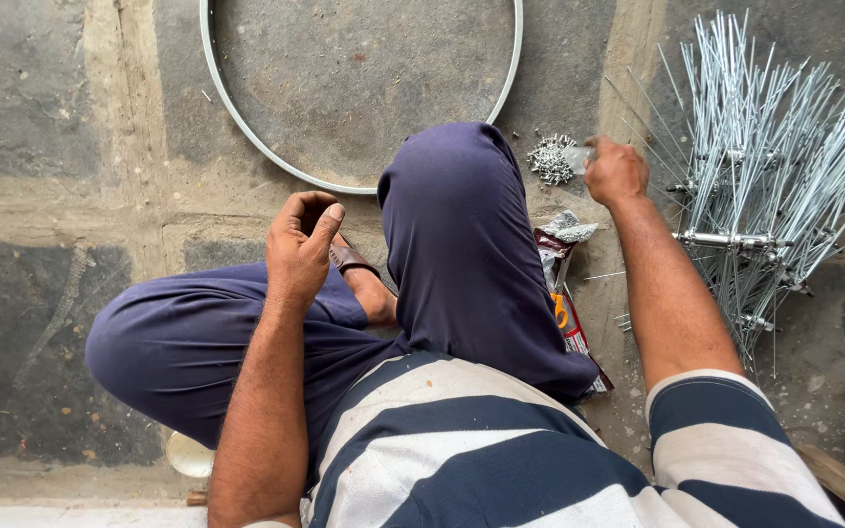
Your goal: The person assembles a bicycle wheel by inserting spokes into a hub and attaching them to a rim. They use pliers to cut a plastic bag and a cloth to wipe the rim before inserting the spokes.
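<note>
Right hand [615, 172] at nipple pile [551, 158], near foil pkt [569, 228].

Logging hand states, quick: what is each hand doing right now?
Left hand: loosely curled, nothing visible in it.
Right hand: closed, at the small metal parts; hold unclear.

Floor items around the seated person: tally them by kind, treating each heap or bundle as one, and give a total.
Round silver metal wheel rim: 1
Bundle of thin silver metal spokes: 1
Heap of small silver metal nipples, beside the right hand: 1
Torn red and silver packet: 1
Brown sandal, near the left hand: 1
Total: 5
</note>
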